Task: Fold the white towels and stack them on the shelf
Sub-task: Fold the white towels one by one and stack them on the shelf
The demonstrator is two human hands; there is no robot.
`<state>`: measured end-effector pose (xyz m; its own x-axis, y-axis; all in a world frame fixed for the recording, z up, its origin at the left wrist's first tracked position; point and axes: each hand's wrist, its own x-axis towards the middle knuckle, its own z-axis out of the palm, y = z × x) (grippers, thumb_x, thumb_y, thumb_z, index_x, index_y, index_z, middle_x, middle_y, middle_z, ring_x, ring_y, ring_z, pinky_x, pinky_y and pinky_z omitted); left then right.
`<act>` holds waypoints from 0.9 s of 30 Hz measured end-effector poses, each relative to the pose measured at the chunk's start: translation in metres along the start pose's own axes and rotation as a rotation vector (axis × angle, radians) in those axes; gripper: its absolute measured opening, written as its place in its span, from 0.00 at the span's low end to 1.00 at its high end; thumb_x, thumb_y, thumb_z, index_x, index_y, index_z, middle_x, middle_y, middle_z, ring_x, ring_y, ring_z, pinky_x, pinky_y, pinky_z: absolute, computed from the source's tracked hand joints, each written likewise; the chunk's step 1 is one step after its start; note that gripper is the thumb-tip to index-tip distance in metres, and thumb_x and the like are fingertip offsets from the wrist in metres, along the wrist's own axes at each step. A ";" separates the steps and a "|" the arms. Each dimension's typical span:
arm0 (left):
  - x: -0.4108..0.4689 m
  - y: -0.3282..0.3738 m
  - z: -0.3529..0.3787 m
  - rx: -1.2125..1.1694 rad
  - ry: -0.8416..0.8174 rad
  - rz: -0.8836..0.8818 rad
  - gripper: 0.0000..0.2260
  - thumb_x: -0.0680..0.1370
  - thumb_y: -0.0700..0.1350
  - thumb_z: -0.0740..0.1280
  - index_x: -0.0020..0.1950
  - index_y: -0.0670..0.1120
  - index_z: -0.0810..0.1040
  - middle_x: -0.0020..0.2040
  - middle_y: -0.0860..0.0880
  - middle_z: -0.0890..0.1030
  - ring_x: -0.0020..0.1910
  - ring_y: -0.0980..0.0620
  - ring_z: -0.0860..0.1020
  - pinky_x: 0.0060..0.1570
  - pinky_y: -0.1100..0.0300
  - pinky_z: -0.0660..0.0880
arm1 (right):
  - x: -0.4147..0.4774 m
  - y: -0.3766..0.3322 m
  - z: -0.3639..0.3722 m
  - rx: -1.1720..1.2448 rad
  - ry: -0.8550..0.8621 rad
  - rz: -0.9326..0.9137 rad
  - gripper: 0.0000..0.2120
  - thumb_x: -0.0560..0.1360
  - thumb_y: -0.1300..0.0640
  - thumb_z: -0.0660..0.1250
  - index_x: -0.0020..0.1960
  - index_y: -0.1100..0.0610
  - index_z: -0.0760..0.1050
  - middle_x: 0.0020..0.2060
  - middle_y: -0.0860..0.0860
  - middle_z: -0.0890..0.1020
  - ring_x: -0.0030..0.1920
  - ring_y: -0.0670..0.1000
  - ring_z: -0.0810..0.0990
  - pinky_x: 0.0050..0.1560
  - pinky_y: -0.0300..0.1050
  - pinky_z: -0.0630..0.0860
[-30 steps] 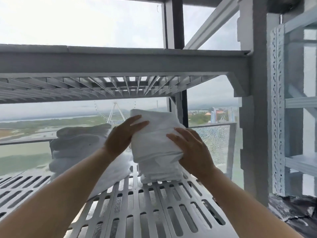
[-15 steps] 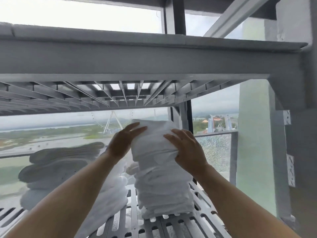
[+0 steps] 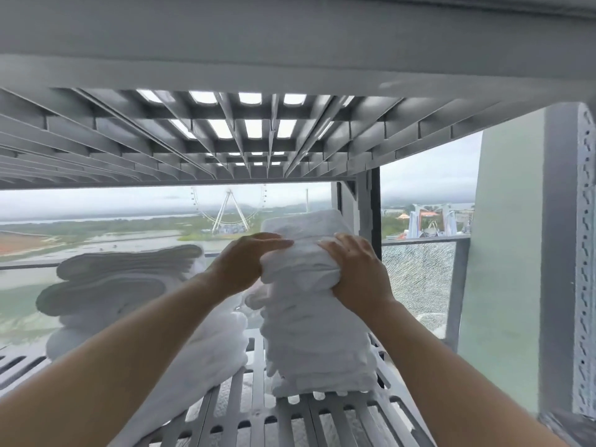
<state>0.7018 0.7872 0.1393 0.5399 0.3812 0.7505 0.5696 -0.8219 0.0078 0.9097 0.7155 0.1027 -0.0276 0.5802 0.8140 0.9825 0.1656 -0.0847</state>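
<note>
A tall stack of white towels (image 3: pixel 317 330) stands near the right edge of a pale grey shelf (image 3: pixel 325 417) patterned with rows of long slots. A second pile of white towels (image 3: pixel 129 304), toward the left edge, looks greyer in shadow. The shelf above (image 3: pixel 225 130) is the same grey, its underside a grid of ribs with bright white openings. The upright post (image 3: pixel 583 253) at the right edge is grey, dotted with columns of small holes. Behind it, a glass pane (image 3: pixel 419 279) shows a fine web of white cracks.
</note>
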 end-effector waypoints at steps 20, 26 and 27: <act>-0.006 0.017 0.001 0.101 -0.179 -0.005 0.33 0.69 0.42 0.67 0.73 0.54 0.62 0.68 0.46 0.68 0.63 0.44 0.71 0.61 0.48 0.72 | 0.008 -0.005 -0.005 -0.021 -0.025 -0.050 0.26 0.67 0.66 0.67 0.62 0.51 0.67 0.61 0.47 0.75 0.62 0.54 0.71 0.50 0.51 0.75; 0.000 0.020 -0.002 0.245 -0.156 0.127 0.35 0.68 0.31 0.63 0.72 0.53 0.63 0.67 0.49 0.70 0.61 0.45 0.74 0.56 0.51 0.75 | 0.004 0.000 -0.009 -0.033 -0.023 -0.050 0.24 0.67 0.66 0.65 0.61 0.52 0.71 0.61 0.47 0.76 0.62 0.54 0.70 0.51 0.49 0.74; -0.001 0.020 -0.001 0.222 -0.141 0.141 0.34 0.68 0.32 0.63 0.72 0.52 0.64 0.67 0.49 0.70 0.62 0.45 0.73 0.56 0.51 0.75 | 0.002 0.000 -0.009 -0.025 -0.026 -0.041 0.25 0.67 0.66 0.65 0.62 0.52 0.71 0.62 0.47 0.75 0.63 0.54 0.70 0.53 0.49 0.73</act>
<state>0.7118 0.7695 0.1391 0.6951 0.3374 0.6349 0.5960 -0.7643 -0.2463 0.9115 0.7093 0.1095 -0.0725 0.5939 0.8013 0.9848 0.1700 -0.0369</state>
